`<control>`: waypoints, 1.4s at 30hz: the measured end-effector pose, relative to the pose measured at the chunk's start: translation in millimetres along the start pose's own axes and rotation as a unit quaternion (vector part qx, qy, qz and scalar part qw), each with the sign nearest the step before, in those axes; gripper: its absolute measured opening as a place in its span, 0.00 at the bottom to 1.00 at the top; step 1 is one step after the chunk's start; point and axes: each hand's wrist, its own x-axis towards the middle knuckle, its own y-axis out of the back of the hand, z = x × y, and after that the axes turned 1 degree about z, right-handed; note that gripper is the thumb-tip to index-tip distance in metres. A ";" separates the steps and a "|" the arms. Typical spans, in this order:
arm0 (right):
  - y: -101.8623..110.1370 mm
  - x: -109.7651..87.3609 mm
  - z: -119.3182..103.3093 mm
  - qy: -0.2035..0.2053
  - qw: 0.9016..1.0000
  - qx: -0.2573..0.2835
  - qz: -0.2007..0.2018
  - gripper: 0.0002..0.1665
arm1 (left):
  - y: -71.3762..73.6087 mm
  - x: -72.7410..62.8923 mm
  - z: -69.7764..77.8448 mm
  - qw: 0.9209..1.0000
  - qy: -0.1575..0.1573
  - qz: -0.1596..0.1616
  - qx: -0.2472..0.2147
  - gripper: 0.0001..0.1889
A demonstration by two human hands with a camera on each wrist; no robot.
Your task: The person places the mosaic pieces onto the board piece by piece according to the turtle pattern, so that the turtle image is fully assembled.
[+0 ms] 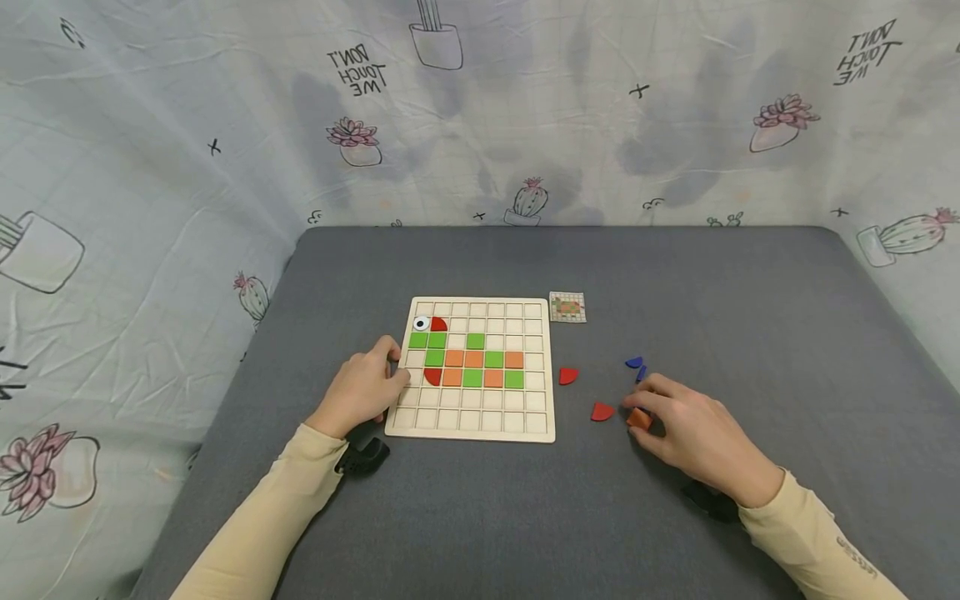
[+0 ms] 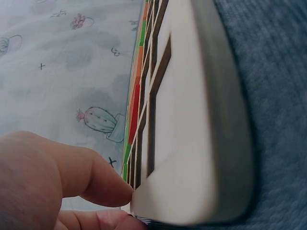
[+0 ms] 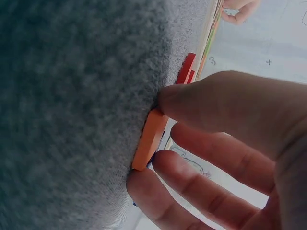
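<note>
A cream grid board lies on the grey table, with green, orange and red tiles and a round eye tile set in its squares. My left hand is at the board's left edge, holding it between thumb and fingers; the left wrist view shows the fingertips at the board's rim. To the right of the board, my right hand pinches an orange tile between thumb and fingers, low at the table surface. Just left of that hand lies a red quarter-round tile.
Another red quarter-round tile lies by the board's right edge. Beyond the right hand are small blue pieces. A small pattern card sits at the board's upper right corner. Printed cloth hangs behind the table.
</note>
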 end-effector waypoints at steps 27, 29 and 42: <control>0.5 30.1 -7.5 0.060 0.998 0.031 0.018 0.15 | -0.4 -0.4 1.3 1.000 0.002 0.012 0.002 0.11; -0.5 36.3 -9.6 0.063 0.997 0.039 0.009 0.14 | -0.6 -0.3 1.4 1.000 0.000 0.012 0.001 0.11; -10.1 80.0 -23.6 0.100 0.992 0.055 -0.043 0.10 | 0.8 -1.2 3.1 1.000 0.006 0.006 -0.001 0.11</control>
